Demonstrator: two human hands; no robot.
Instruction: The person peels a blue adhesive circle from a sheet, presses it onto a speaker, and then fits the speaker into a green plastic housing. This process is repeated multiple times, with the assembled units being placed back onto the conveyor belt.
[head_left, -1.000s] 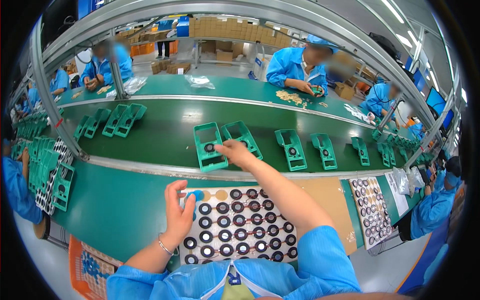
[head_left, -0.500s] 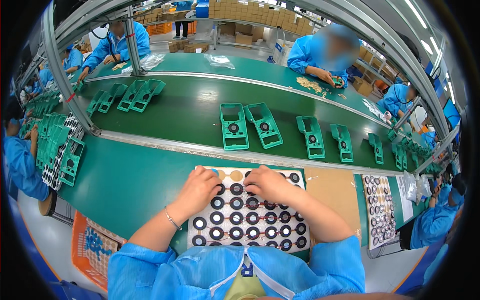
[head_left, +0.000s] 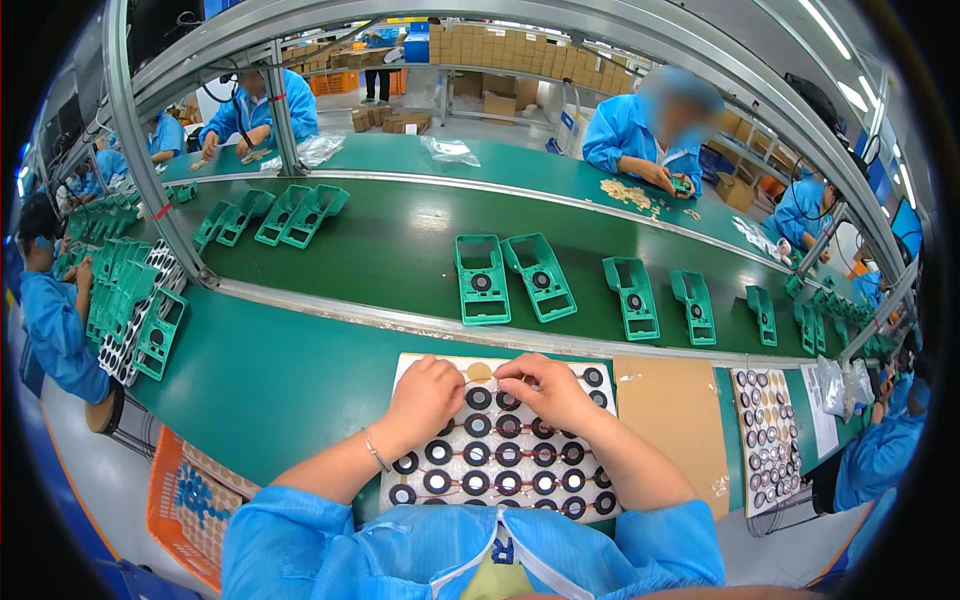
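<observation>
A white foam sheet (head_left: 440,505) lies in front of me with rows of small round black speakers (head_left: 478,425) joined by thin red and dark wires. At its far left edge my left hand (head_left: 432,392) is closed, its curled fingertips over the sheet and hiding whatever is in them. My right hand (head_left: 548,388) pinches close to the speakers in the far row; what it holds is too small to make out. Between the two hands a tan round disc (head_left: 479,372) shows on the sheet.
Green plastic housings (head_left: 483,280) stand on the green belt (head_left: 400,225) beyond a metal rail. Right of the sheet lie brown cardboard (head_left: 668,420) and another speaker-covered sheet (head_left: 765,435). An orange crate (head_left: 165,510) sits low at left. Co-workers in blue sit around the line.
The whole view has shifted, so the scene sits lower. My left hand has moved right along the sheet's far edge, covering a tan disc seen before. The right hand stays by the far row.
</observation>
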